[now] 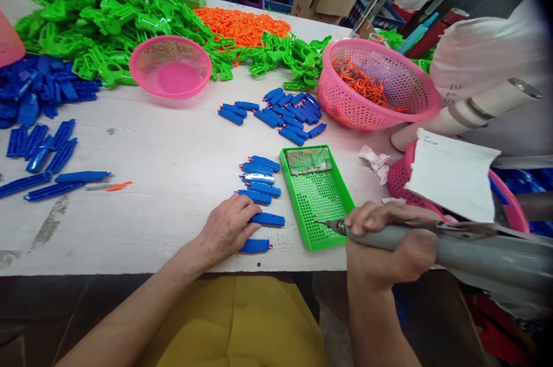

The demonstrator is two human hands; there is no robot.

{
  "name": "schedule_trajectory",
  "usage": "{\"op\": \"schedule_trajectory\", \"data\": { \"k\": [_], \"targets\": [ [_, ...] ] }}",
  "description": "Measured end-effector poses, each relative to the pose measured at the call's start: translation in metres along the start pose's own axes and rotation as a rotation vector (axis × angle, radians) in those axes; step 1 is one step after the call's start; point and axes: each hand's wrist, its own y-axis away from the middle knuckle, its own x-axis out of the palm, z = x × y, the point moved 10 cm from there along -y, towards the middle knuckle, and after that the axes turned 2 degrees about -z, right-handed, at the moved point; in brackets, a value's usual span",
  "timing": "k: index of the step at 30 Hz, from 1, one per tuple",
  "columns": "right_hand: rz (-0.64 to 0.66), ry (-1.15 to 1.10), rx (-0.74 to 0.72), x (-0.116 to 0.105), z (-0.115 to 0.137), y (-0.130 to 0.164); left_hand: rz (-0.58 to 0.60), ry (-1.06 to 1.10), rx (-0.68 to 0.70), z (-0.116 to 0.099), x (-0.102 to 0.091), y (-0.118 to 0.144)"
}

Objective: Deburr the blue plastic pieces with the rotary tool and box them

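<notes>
My left hand [228, 223] rests on the table with its fingers closed on one end of a blue plastic part [268, 219]. More such parts lie in a column just above it, and another blue part [256, 246] sits below, partly covered by the hand. My right hand [384, 240] is wrapped round a grey power screwdriver [401, 239], held almost level and pointing left. Its thin bit is over the green perforated tray [297, 204]; whether it touches anything there I cannot tell. A greenish block [309, 160] lies at the tray's far end.
Behind are blue parts [287, 113], a shallow pink basket [170, 67], a deeper pink basket [345, 102] of orange pieces, and heaps of green [108, 15] and orange parts [246, 26]. Blue pieces [43, 82] and a spring [100, 186] lie left. White board [453, 174] stands right.
</notes>
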Motion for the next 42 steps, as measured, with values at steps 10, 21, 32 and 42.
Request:
{"op": "schedule_trajectory", "data": {
  "k": [10, 21, 32, 42],
  "targets": [
    [0.167, -0.181, 0.105, 0.070, -0.019, 0.028, -0.011, -0.043, -0.028, 0.002, 0.005, 0.000],
    [0.176, -0.148, 0.114, 0.078, -0.034, 0.034, 0.008, -0.049, -0.040, 0.000, 0.006, 0.000],
    [0.282, -0.142, 0.151, 0.092, -0.043, 0.042, -0.019, -0.048, -0.042, -0.001, 0.003, 0.002],
    [0.083, -0.087, 0.016, 0.035, -0.011, 0.008, -0.049, -0.042, 0.005, -0.004, 0.001, 0.004]
  ]
}}
